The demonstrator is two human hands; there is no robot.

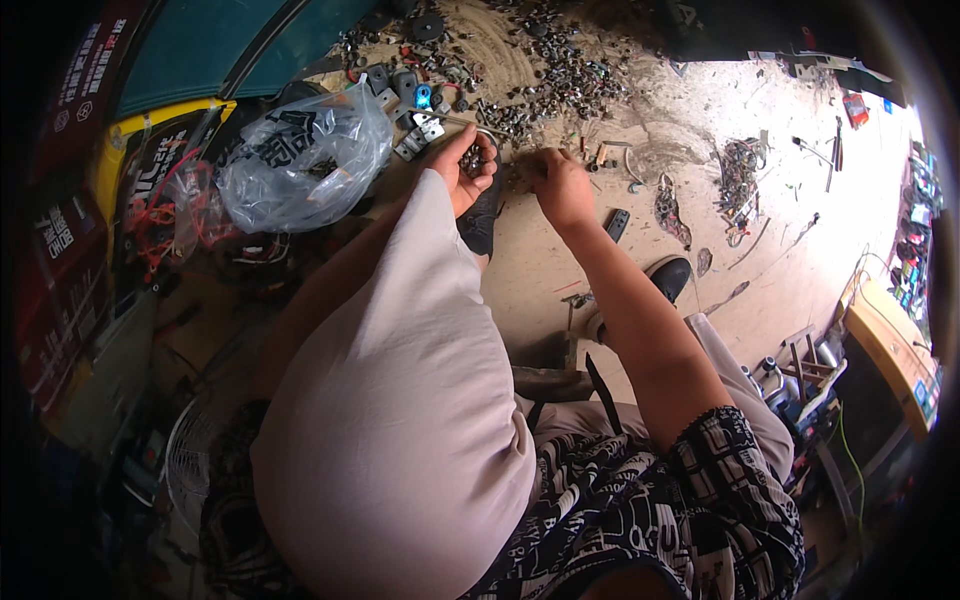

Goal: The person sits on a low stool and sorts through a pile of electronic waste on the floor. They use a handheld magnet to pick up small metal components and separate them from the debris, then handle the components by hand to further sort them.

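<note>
My left hand [463,169] is cupped beside my knee, its fingers curled around a small heap of metal hardware pieces [471,160]. To its right, my right hand [561,187] reaches down near the floor with its fingers bent inward; its fingertips are in shadow, and I cannot tell whether they pinch anything. Just beyond both hands, a wide scatter of small screws and metal parts [570,79] covers the floor. Left of my left hand lies a clear plastic bag [307,165] with dark printing and some small parts inside. Metal hinges or brackets [418,136] lie between the bag and the scatter.
A black bar-shaped object [617,224] lies by my right forearm. Farther right are a pile of thin scraps [739,180], a red object [855,110] and a wooden-topped table [885,337]. Printed boxes [67,232] stand at the left, with tangled red wires [176,214] nearby. My shoe [669,277] rests on the floor.
</note>
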